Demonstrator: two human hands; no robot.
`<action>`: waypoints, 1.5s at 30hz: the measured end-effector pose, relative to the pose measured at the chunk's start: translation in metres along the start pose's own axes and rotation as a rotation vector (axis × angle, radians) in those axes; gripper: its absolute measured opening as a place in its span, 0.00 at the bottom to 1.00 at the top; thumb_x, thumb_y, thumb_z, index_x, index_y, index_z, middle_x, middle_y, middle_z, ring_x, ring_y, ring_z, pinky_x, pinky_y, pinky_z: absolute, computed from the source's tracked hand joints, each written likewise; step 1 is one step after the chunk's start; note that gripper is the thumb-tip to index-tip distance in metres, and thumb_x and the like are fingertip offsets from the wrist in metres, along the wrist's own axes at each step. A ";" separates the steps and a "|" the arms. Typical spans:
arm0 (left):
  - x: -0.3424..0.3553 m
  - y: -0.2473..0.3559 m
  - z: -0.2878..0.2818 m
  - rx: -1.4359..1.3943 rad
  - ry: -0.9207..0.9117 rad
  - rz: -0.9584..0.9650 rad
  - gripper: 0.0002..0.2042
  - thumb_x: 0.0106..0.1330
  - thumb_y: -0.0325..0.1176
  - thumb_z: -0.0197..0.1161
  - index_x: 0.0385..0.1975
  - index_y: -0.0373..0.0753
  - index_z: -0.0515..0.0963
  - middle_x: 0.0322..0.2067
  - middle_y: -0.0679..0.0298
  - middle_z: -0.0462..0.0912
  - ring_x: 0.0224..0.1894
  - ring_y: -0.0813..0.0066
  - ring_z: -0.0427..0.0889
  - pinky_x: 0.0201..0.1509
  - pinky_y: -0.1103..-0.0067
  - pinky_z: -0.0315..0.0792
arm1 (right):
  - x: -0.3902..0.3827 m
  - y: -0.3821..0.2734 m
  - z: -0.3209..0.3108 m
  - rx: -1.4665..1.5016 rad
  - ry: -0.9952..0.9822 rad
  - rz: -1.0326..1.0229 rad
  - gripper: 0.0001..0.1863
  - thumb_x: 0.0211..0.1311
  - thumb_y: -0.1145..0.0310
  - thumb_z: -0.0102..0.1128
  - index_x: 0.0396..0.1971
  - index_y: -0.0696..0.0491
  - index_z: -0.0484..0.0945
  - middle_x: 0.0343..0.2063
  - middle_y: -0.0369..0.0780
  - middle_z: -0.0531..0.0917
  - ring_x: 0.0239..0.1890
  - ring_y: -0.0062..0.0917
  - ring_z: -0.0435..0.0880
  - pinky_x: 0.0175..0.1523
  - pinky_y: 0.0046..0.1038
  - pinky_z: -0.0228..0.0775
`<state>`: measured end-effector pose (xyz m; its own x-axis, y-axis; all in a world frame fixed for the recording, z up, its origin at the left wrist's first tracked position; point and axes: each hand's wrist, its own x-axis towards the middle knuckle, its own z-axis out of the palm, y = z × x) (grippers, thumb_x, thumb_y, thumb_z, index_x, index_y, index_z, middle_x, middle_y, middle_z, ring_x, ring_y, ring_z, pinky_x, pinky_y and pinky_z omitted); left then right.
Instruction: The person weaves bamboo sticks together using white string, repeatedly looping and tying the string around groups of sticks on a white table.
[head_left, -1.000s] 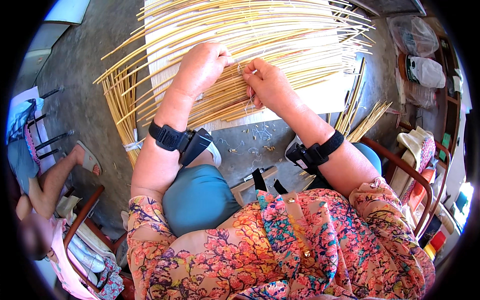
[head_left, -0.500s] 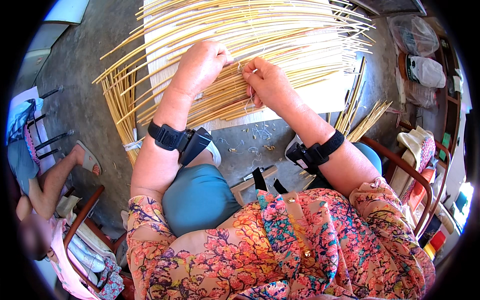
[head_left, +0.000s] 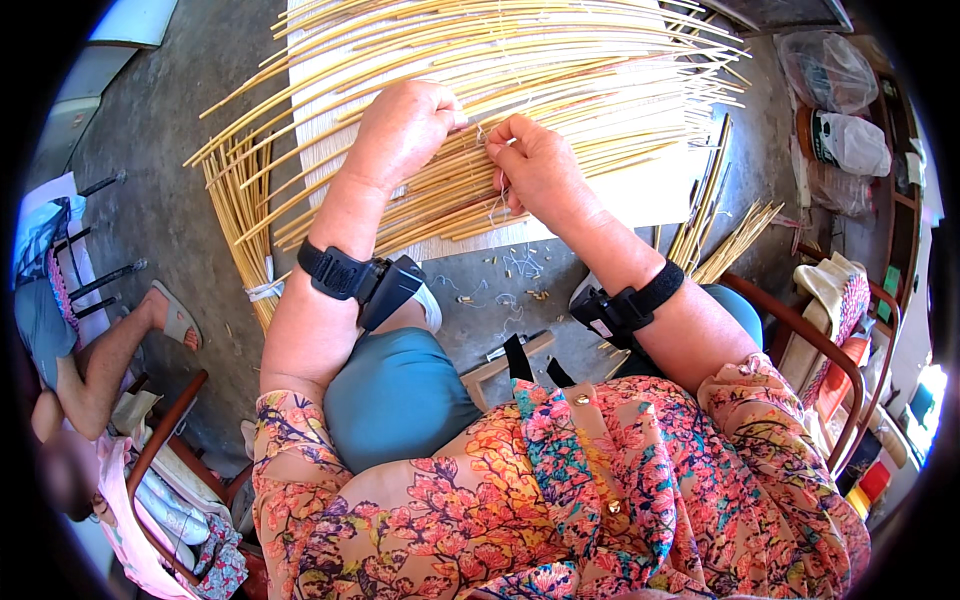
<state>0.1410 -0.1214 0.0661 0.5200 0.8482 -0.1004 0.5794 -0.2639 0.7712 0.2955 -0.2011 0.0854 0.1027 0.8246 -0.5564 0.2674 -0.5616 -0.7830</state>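
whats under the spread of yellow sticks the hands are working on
A pale flat board lies under the yellow sticks, on grey concrete floor. The left hand and right hand cover its middle.

Two hands: left hand (head_left: 405, 130), right hand (head_left: 535, 165). Two black wrist bands (head_left: 345, 275). One tied stick bundle (head_left: 240, 215).

Bright, even daylight; colours saturated. Soft shadows only, under the forearms. Focus sharp at centre, no motion blur. Strong fisheye bending toward the rim; black vignette rings the frame. Slight glare lower right.
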 end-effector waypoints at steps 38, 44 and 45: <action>-0.003 0.005 0.019 0.037 0.074 0.161 0.05 0.51 0.27 0.63 0.25 0.33 0.80 0.25 0.54 0.79 0.29 0.57 0.78 0.35 0.72 0.71 | 0.008 -0.009 0.001 0.370 0.072 0.153 0.08 0.62 0.72 0.53 0.29 0.62 0.73 0.17 0.38 0.77 0.12 0.18 0.75 0.18 0.23 0.75; -0.009 0.008 0.024 0.023 0.138 0.163 0.06 0.51 0.30 0.65 0.24 0.34 0.80 0.24 0.55 0.79 0.26 0.58 0.78 0.32 0.72 0.71 | 0.021 -0.036 -0.035 -0.636 0.369 -0.542 0.08 0.55 0.66 0.57 0.27 0.55 0.80 0.27 0.45 0.81 0.29 0.39 0.81 0.39 0.35 0.73; -0.008 0.008 0.023 0.020 0.120 0.121 0.06 0.52 0.30 0.65 0.24 0.34 0.80 0.25 0.55 0.79 0.27 0.58 0.78 0.32 0.72 0.71 | 0.023 -0.035 -0.035 -0.713 0.333 -0.590 0.08 0.55 0.66 0.58 0.27 0.53 0.81 0.28 0.44 0.81 0.32 0.38 0.80 0.40 0.35 0.73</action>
<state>0.1563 -0.1412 0.0587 0.5085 0.8583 0.0690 0.5302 -0.3752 0.7603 0.3226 -0.1599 0.1093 0.0028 0.9980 0.0625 0.8669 0.0288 -0.4977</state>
